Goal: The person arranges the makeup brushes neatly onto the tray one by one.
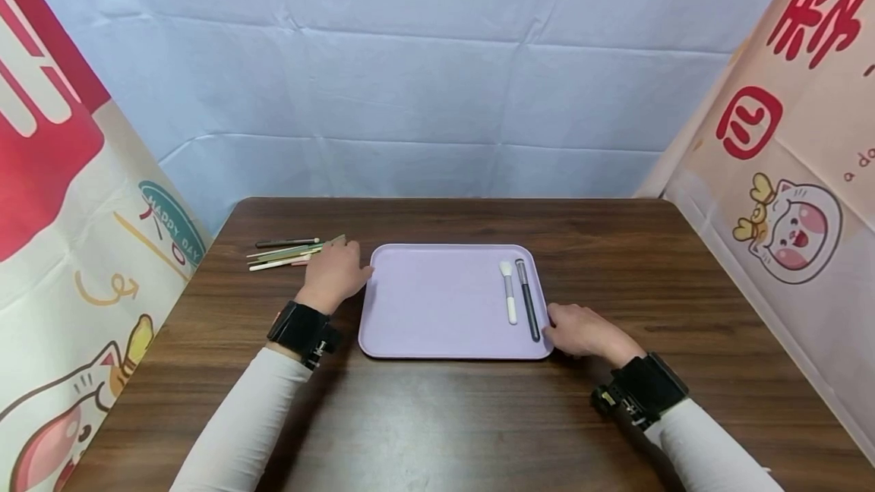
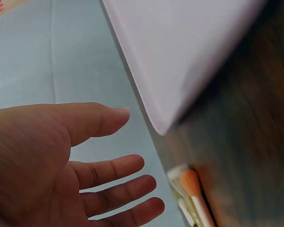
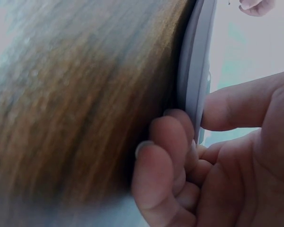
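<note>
A lilac tray lies on the table, with a white-handled makeup brush and a black-handled makeup brush side by side at its right. My right hand grips the tray's right edge. In the right wrist view, the thumb is over the rim and curled fingers are under it. My left hand is by the tray's far left corner, beside a pile of makeup brushes. The left wrist view shows its fingers extended with nothing between them; an orange-tipped brush lies just beyond.
The dark wooden table reaches back to a pale blue cloth. Printed cloths hang at the left and right sides. Each wrist wears a black camera band.
</note>
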A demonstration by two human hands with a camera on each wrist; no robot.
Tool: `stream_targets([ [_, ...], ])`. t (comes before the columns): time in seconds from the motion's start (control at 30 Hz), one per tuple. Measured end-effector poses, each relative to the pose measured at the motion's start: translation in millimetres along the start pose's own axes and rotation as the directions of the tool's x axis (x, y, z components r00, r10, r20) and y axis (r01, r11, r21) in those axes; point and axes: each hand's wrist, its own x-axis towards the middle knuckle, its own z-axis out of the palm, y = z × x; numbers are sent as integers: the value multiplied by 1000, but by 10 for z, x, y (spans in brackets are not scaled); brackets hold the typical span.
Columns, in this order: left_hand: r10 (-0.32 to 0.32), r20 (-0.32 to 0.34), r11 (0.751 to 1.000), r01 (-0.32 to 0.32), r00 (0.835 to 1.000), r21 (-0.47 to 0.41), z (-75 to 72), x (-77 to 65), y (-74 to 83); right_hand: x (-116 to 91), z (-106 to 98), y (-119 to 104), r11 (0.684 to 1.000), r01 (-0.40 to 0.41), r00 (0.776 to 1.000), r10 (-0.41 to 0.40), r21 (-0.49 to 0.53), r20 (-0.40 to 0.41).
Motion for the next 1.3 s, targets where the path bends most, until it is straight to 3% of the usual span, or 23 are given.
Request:
stream_targets([
  [0.17,-7,1,999,7,1000,-41,12,-6,-152,0,1,9,1000,4,1000,-4,-1,-7],
  [0.4,-57,64,996,61,996,-66,12,-15,-328,0,11,14,1000,-4,1000,4,4,-5],
  [1.3,-65,90,996,71,994,-61,65,6,-617,-8,21,19,1000,13,1000,-13,-7,-29],
])
